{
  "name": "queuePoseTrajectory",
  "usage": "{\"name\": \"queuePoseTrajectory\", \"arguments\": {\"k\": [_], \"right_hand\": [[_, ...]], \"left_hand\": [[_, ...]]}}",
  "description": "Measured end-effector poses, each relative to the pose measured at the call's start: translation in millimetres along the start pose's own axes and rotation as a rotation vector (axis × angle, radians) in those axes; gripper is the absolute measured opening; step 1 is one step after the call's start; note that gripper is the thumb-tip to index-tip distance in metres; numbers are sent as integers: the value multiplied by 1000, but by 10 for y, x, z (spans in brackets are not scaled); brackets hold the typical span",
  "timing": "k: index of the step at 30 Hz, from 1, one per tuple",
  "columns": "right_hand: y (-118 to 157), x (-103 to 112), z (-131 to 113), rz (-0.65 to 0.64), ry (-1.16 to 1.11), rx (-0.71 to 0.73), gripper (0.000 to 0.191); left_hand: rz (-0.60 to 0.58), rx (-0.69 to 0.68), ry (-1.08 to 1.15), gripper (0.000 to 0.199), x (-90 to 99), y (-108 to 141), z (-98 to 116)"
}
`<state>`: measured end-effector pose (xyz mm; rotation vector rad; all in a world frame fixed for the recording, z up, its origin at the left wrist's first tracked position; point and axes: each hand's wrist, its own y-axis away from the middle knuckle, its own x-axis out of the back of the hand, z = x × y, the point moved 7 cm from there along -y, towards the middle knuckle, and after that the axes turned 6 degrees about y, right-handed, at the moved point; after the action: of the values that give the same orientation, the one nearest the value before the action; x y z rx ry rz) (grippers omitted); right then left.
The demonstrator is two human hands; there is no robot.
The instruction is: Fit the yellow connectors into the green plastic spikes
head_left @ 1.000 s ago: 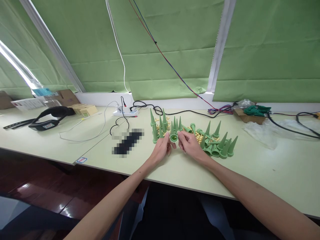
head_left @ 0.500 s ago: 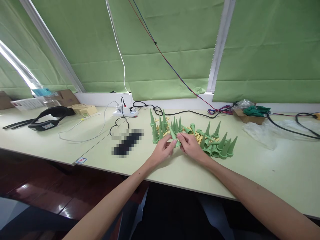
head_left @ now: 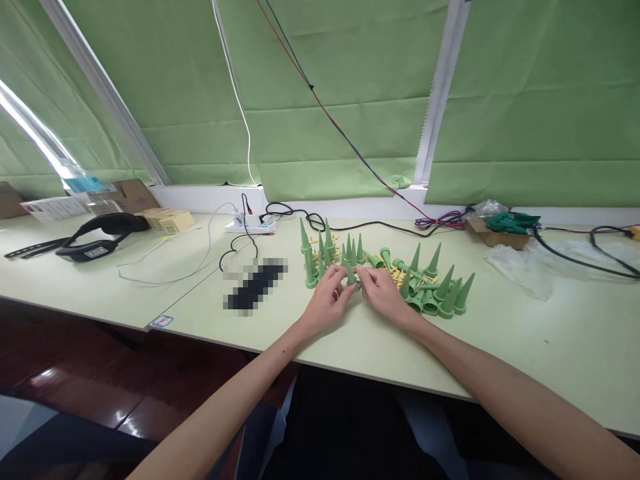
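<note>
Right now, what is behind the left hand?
Behind the left hand stand upright green cones, with yellow pieces among them. Anything directly covered by the hand, including some cone bases, cannot be seen.

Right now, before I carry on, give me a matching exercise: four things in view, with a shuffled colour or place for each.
Things:
1. headset
2. power strip
3. small scattered pieces
4. held cone

Colour or place:
A. yellow
B. between the left hand and the right hand
C. white
D. black

Pairs: 1-D, 2-C, 3-A, 4-B
</note>
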<state>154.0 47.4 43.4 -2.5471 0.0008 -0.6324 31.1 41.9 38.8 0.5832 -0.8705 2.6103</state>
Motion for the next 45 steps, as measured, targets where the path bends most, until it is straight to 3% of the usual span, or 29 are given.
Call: {"name": "queuePoseTrajectory", "arguments": {"k": [6,11,17,32,45], "right_hand": [[0,1,61,38,-35,-66,55],[16,-28,54,-1,-82,-88,56],[30,-66,-1,-64,-98,-47,53],[47,-49,6,-32,130,108,43],[130,-121,-129,-149,316,192,40]], "left_hand": [[63,7,-21,22,33,-14,-29],[111,-7,-50,24,82,-24,-15],[75,111,79,35,75,-30,-78],[-13,191,268,42,36,-21,-118],[4,309,348,54,37,16,-238]]}}
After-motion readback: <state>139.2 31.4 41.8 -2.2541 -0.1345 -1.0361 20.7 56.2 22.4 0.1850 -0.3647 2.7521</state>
